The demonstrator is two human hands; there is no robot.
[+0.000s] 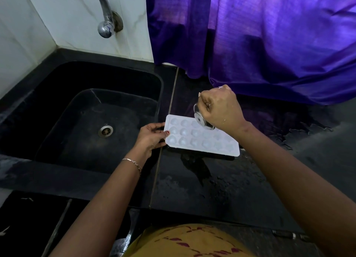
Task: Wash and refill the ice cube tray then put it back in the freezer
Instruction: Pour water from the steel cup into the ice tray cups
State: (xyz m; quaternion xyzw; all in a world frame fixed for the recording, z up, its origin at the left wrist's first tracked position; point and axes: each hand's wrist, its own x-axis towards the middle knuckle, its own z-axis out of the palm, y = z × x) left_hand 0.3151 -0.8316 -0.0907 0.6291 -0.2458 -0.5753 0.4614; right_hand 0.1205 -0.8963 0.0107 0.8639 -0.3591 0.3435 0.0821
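Note:
A white ice cube tray point(200, 139) with several rounded moulds lies flat on the black counter, just right of the sink. My left hand point(152, 136) grips the tray's left edge, thumb on top. My right hand point(219, 107) holds a small steel cup point(202, 118) tipped over, its mouth turned down and away above the tray's far side and its round base facing me. I cannot make out a stream of water.
A black sink point(92, 122) with a metal drain point(105, 130) sits to the left under a chrome tap point(105, 16). The black counter point(212, 179) is wet with puddles. A purple curtain point(269, 35) hangs down to the counter behind the tray.

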